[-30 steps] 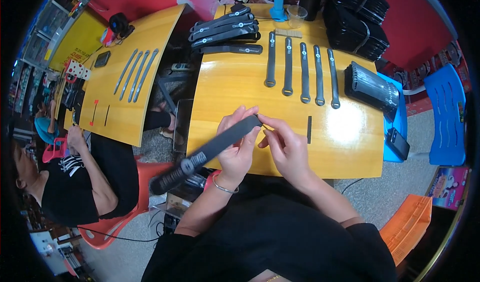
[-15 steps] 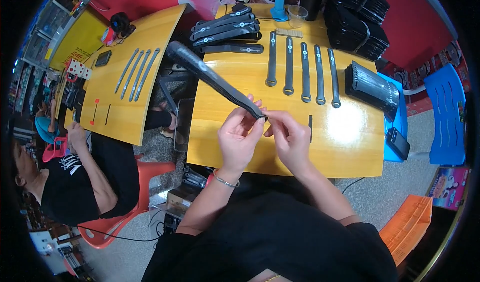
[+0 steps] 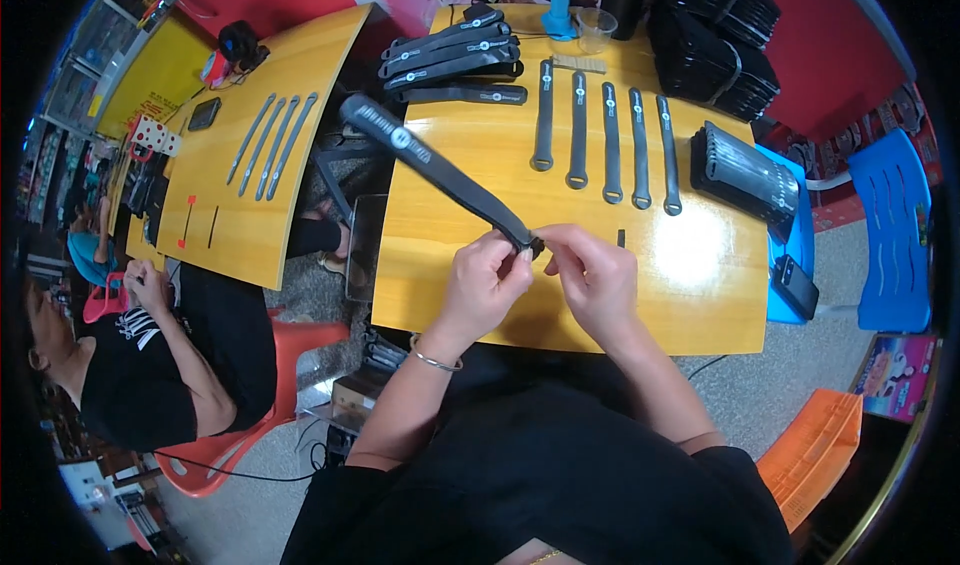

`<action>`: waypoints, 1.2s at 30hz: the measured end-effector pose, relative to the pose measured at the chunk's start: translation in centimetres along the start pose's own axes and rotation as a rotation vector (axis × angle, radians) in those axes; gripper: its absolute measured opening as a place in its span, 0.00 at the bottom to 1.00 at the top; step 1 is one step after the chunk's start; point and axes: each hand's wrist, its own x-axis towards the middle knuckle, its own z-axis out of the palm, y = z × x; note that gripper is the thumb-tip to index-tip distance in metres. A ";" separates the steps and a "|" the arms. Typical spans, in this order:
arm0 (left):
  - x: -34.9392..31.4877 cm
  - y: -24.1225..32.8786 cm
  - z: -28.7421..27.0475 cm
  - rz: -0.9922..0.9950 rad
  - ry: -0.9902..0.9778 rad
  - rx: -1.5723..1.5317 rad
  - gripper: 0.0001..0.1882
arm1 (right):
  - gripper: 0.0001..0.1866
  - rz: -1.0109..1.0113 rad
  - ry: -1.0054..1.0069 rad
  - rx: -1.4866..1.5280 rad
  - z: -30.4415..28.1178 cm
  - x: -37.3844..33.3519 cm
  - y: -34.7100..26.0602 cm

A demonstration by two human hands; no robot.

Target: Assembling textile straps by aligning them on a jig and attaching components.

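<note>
Above the near part of the yellow table, a bundle of black straps (image 3: 440,173) slants up and to the left from my hands, its pale-printed face upward. My left hand (image 3: 486,285) is closed around its lower end. Right beside it, my right hand (image 3: 592,273) pinches at the ringed tip of the straps, so both sets of fingertips nearly meet there. The fingers partly hide that end. Beyond my hands, several single black straps (image 3: 611,145) lie side by side, ring ends toward me. A short black strip (image 3: 621,238) lies just past my right hand.
Piled straps (image 3: 455,60) lie at the far left of the table (image 3: 440,300). A small blue fan (image 3: 560,5), a clear cup (image 3: 596,31), bagged black stacks (image 3: 712,50) and a wrapped bundle (image 3: 745,177) stand along the back and right. A seated co-worker (image 3: 180,355) is at the left table.
My left hand has rolled over, its back now more upward, and the straps' printed face has turned up. My right hand has shifted slightly right. The co-worker's hands have moved a little.
</note>
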 end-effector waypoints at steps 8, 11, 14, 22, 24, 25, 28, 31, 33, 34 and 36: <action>-0.9 1.9 -2.0 -0.268 -0.221 -0.424 0.08 | 0.15 -0.056 -0.100 0.116 -2.1 0.1 -1.8; -0.8 3.2 -1.2 -0.327 -0.184 -0.478 0.10 | 0.16 0.014 -0.159 0.242 -1.8 -0.3 -1.2; -0.8 2.8 -0.9 -0.278 -0.231 -0.581 0.06 | 0.13 0.028 -0.097 0.440 -0.4 -1.0 0.4; -1.2 2.7 -0.6 -0.274 -0.223 -0.430 0.07 | 0.02 0.009 0.099 0.533 0.5 -0.1 -0.4; -1.3 3.2 -1.3 -0.204 -0.266 -0.351 0.08 | 0.02 -0.068 0.061 0.351 -0.4 0.8 -1.1; -1.3 3.4 -1.8 -0.138 -0.318 -0.263 0.08 | 0.03 -0.084 0.023 0.265 -1.0 1.2 -1.4; -1.2 3.7 -4.0 -0.088 -0.528 -0.163 0.08 | 0.05 -0.316 -0.101 0.023 -1.8 1.9 -2.2; -1.9 3.9 -4.3 -0.124 -0.559 -0.228 0.08 | 0.10 -0.213 -0.209 0.168 -2.2 1.7 -1.5; -1.9 4.3 -3.9 -0.221 -0.500 -0.391 0.09 | 0.11 -0.247 -0.266 0.235 -2.3 1.7 -2.7; -1.8 4.3 -3.8 -0.216 -0.461 -0.430 0.09 | 0.13 -0.276 -0.318 0.303 -2.1 1.6 -3.3; -1.7 4.0 -3.2 -0.206 -0.421 -0.473 0.09 | 0.18 -0.384 -0.237 0.297 -1.0 1.0 -2.1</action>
